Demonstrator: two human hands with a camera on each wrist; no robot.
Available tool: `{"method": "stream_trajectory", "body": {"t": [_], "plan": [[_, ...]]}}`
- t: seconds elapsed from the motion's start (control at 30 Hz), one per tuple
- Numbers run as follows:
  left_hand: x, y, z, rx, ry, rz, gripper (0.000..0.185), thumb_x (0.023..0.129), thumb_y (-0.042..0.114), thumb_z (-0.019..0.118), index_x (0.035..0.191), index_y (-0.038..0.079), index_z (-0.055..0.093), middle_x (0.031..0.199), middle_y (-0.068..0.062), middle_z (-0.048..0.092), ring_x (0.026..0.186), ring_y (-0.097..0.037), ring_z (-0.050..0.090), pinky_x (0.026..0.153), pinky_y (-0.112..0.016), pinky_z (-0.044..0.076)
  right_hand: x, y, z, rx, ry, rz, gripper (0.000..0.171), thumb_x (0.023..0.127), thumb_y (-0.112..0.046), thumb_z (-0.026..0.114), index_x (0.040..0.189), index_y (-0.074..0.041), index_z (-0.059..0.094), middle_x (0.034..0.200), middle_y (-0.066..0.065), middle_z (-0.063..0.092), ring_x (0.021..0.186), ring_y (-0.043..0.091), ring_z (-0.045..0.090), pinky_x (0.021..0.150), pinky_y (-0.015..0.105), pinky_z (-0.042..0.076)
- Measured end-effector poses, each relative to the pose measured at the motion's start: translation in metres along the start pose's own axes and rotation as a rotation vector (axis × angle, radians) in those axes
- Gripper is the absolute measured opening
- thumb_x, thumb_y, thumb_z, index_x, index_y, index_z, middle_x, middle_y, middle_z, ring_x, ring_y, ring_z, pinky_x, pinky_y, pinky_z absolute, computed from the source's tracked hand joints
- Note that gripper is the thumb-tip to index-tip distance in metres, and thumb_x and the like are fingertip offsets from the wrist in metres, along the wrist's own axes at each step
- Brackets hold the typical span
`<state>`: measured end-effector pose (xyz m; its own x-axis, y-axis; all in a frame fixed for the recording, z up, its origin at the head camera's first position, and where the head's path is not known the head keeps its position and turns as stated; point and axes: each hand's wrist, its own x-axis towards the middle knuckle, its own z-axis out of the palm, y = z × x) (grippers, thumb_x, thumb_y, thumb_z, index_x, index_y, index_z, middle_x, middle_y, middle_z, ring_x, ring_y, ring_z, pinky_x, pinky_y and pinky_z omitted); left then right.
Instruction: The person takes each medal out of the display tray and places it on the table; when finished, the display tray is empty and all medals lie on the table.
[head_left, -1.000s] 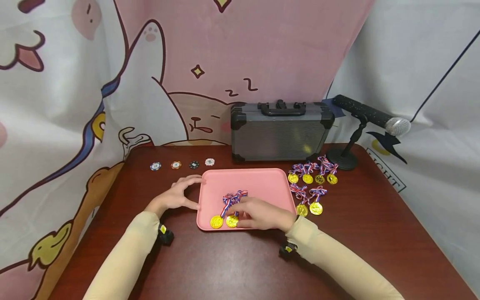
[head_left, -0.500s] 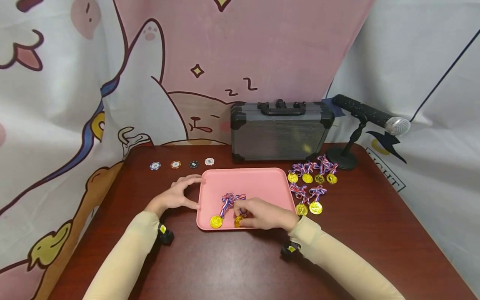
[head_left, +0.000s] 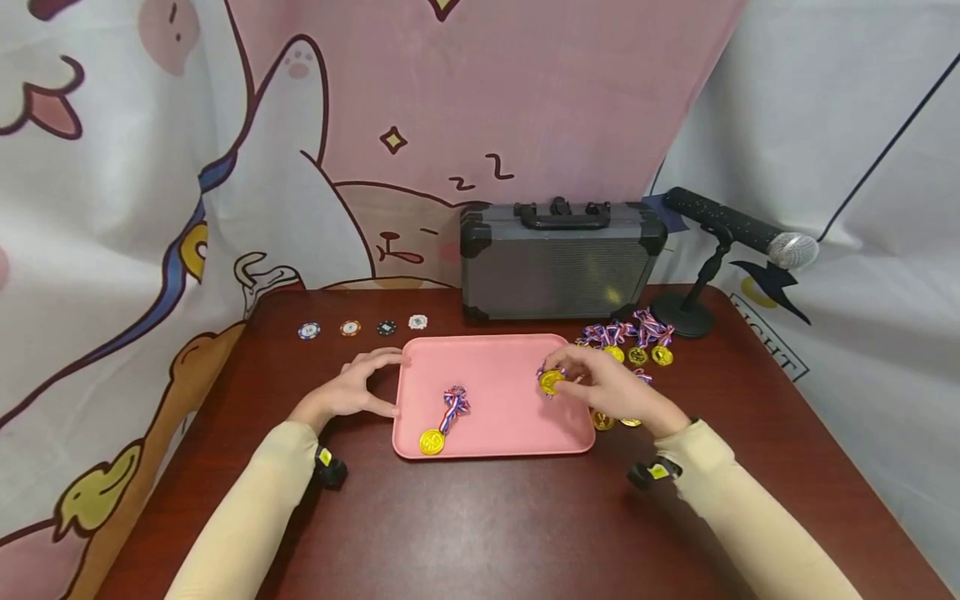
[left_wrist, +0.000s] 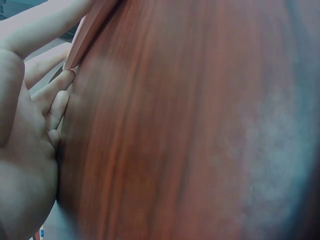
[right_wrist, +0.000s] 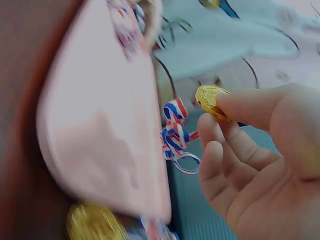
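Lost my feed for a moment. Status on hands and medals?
Right hand pinches a gold medal above the pink tray's right edge. Left hand steadies the tray's left rim. One medal lies in the tray. Nothing in the way.

We count four poker chips point(head_left: 363, 327), one pink tray point(head_left: 510, 367), one grey case point(head_left: 562, 265), one microphone point(head_left: 738, 227); medals point(head_left: 637, 354) partly hidden.

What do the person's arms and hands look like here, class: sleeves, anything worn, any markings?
Both arms wear close-fitting beige sleeves reaching to the wrists. The left hand and right hand are bare, with no gloves or rings visible. Under each wrist sits a small black device bearing a yellow mark, the right one alike.
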<state>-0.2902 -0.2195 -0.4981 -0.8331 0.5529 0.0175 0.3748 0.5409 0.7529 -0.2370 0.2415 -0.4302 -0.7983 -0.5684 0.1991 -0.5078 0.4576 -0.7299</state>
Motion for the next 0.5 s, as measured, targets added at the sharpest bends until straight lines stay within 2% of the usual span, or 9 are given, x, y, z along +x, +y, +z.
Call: {"method": "stream_trajectory", "body": {"t": [0.17,0.27,0.4,0.5], "plan": [[0.001,0.001,0.000,0.003,-0.005,-0.006,0.089,0.072,0.038,0.096,0.150,0.021,0.056,0.164,-0.010,0.041,0.147,-0.040,0.028,0.114,-0.071,0.014,-0.024,0.017,-0.043,-0.036,0.115,0.110,0.028,0.098,-0.008,0.075,0.124,-0.012,0.066,0.103,0.006,0.072,0.087,0.023,0.069,0.071,0.029,0.056],[0.001,0.001,0.000,0.001,-0.007,-0.006,0.088,0.072,0.037,0.096,0.150,0.020,0.056,0.164,-0.010,0.041,0.148,-0.041,0.028,0.114,-0.072,0.013,-0.039,0.028,-0.065,-0.100,0.179,0.166,0.029,0.098,-0.009,0.075,0.126,-0.012,0.066,0.104,0.008,0.071,0.088,0.018,0.067,0.069,0.027,0.055],[0.001,0.001,0.000,-0.002,-0.002,0.001,0.088,0.072,0.036,0.097,0.149,0.019,0.057,0.163,-0.010,0.042,0.148,-0.042,0.028,0.114,-0.072,0.014,-0.060,0.042,-0.086,-0.163,0.249,0.216,0.028,0.099,-0.008,0.074,0.125,-0.008,0.066,0.105,0.012,0.071,0.085,0.013,0.068,0.067,0.024,0.055],[0.000,0.000,-0.001,-0.001,-0.002,0.002,0.088,0.072,0.035,0.097,0.149,0.019,0.057,0.163,-0.011,0.042,0.148,-0.042,0.028,0.114,-0.072,0.014,-0.075,0.051,-0.096,-0.177,0.270,0.237,0.028,0.100,-0.006,0.072,0.127,-0.005,0.066,0.103,0.013,0.072,0.082,0.011,0.069,0.067,0.023,0.056]]}}
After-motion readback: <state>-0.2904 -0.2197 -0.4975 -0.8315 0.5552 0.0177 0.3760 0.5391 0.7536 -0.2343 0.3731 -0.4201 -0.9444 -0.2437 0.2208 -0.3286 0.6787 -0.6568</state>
